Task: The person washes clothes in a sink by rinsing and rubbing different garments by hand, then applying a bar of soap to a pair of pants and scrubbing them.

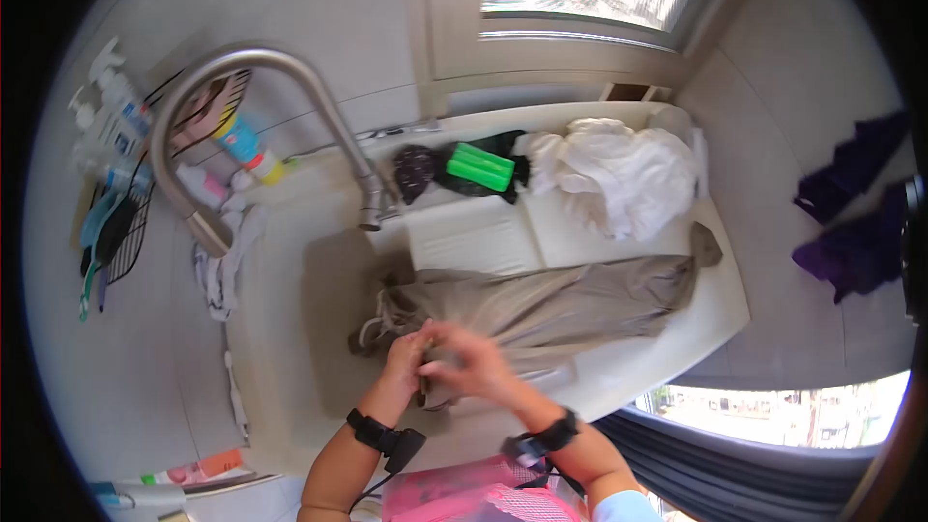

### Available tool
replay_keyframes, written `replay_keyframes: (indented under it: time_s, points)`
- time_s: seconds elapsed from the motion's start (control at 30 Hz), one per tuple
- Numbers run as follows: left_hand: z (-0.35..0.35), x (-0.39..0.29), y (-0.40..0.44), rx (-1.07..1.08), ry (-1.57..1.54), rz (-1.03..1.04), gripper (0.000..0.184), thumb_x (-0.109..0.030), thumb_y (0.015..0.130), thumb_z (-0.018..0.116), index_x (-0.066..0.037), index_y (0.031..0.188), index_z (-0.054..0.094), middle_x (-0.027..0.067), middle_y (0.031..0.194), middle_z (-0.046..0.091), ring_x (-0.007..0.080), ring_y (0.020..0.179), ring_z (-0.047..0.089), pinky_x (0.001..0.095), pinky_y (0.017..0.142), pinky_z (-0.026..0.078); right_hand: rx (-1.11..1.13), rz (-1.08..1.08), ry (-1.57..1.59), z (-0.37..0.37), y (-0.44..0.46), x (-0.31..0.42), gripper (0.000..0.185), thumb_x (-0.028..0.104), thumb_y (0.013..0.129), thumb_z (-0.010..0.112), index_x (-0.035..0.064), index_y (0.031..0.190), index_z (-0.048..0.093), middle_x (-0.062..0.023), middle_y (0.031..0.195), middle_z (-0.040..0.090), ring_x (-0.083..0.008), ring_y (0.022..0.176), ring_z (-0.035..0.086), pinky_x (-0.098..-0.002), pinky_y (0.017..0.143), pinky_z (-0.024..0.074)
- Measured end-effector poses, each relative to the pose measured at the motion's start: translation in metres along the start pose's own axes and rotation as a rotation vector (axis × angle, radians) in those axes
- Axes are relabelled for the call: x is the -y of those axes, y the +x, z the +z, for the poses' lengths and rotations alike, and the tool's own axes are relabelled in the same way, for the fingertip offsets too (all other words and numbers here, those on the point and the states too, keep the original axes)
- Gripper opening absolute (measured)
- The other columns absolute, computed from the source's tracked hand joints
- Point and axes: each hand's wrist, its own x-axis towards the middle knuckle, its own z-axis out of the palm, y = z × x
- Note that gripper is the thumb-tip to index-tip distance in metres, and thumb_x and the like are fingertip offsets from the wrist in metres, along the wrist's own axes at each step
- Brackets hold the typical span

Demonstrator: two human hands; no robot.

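While left grip [404, 356] pinches wrinkled brown garment [580, 300], right grip [472, 362] blurred, fingers loosely spread; beyond both, ribbed white washboard [474, 240], crumpled white cloth [628, 179].

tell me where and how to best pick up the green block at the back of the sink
Probably by its long edges, near the middle, from above and the front. The green block lies roughly left to right on dark cloth, its top uncovered; white cloth is bunched on its right and the faucet stands on its left.
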Motion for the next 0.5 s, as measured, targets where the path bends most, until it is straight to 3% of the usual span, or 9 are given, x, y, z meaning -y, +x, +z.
replay_keyframes:
  time_s: [0.1,0.17,0.23,0.3,0.33,0.37,0.43,0.47,0.5]
  points:
    - [-0.039,0.098,0.061,0.56,-0.728,0.22,0.034,-0.034,0.081,0.06,-0.003,0.093,0.058,-0.0003,0.083,0.057,0.0083,0.078,0.052,0.0254,0.068,0.043,-0.069,-0.017,-0.074,0.039,-0.014,-0.016,0.021,0.015,0.068,0.071,0.0028,0.068,0.053,-0.0123,0.068,0.054,-0.0225,0.06,0.051,-0.0323,0.056,0.0425]
    - [0.005,0.031,-0.002,0.011,-0.021,0.141,0.022,-0.031,0.084,0.056,-0.009,0.09,0.056,-0.0026,0.078,0.053,0.0064,0.081,0.049,0.026,0.073,0.042,-0.171,0.048,0.043,0.034,-0.003,-0.051,0.016,0.009,0.067,0.067,0.0029,0.066,0.052,-0.0136,0.063,0.051,-0.0254,0.059,0.05,-0.0325,0.055,0.0421]
    - [0.031,0.022,-0.001,-0.037,-0.092,-0.033,0.011,-0.019,0.087,0.049,-0.011,0.091,0.055,0.0,0.085,0.052,0.0091,0.084,0.052,0.0235,0.078,0.041,-0.265,0.148,-0.348,0.01,0.006,-0.074,0.009,0.002,0.065,0.06,0.0019,0.065,0.051,-0.0148,0.061,0.05,-0.0243,0.058,0.052,-0.0312,0.054,0.0421]
    - [-0.026,0.051,0.045,0.516,-0.345,0.099,0.012,-0.018,0.088,0.048,-0.009,0.091,0.056,-0.0003,0.084,0.053,0.0099,0.083,0.051,0.0241,0.075,0.041,-0.3,0.113,0.022,0.019,-0.004,-0.044,0.009,0.002,0.066,0.058,0.0017,0.063,0.05,-0.0154,0.062,0.049,-0.0238,0.057,0.053,-0.0304,0.055,0.0428]
    - [-0.033,0.056,0.043,0.581,-0.343,0.138,0.013,-0.018,0.088,0.048,-0.008,0.091,0.057,0.0001,0.085,0.054,0.0102,0.083,0.051,0.0243,0.074,0.042,-0.301,-0.075,-0.023,0.041,-0.015,-0.031,0.008,0.005,0.062,0.062,0.0062,0.067,0.055,-0.0143,0.064,0.051,-0.0291,0.062,0.055,-0.0337,0.056,0.0437]
    - [-0.043,0.061,0.042,0.646,-0.343,0.178,0.014,-0.018,0.088,0.049,-0.007,0.092,0.057,0.0005,0.086,0.055,0.0105,0.083,0.052,0.0245,0.072,0.042,-0.271,-0.02,-0.028,0.039,-0.019,-0.032,0.007,0.006,0.065,0.061,0.0056,0.066,0.054,-0.0144,0.063,0.05,-0.0289,0.061,0.055,-0.0336,0.056,0.0438]
    - [-0.044,0.057,0.034,0.393,-0.054,0.21,0.018,-0.02,0.085,0.054,-0.005,0.094,0.059,0.0025,0.09,0.058,0.0112,0.085,0.054,0.0249,0.071,0.043,-0.232,0.062,-0.03,0.016,-0.007,-0.04,0.01,0.008,0.07,0.06,0.0046,0.064,0.053,-0.0146,0.062,0.049,-0.0286,0.058,0.054,-0.0334,0.057,0.044]
    - [-0.003,0.045,0.013,-0.127,0.119,-0.078,0.017,-0.019,0.087,0.051,-0.005,0.094,0.057,0.0014,0.09,0.056,0.0129,0.084,0.053,0.0239,0.072,0.042,-0.213,0.107,-0.032,0.016,-0.005,-0.041,0.013,0.01,0.073,0.059,0.004,0.063,0.052,-0.0147,0.061,0.049,-0.0284,0.057,0.053,-0.0333,0.057,0.044]
    - [0.03,0.034,-0.007,-0.17,0.005,0.008,0.015,-0.017,0.083,0.054,-0.005,0.09,0.056,0.0019,0.088,0.056,0.0123,0.083,0.053,0.025,0.07,0.043,-0.236,0.049,-0.07,0.023,-0.01,-0.039,0.013,0.009,0.072,0.059,0.004,0.063,0.053,-0.0144,0.061,0.049,-0.0288,0.057,0.052,-0.0336,0.056,0.0437]
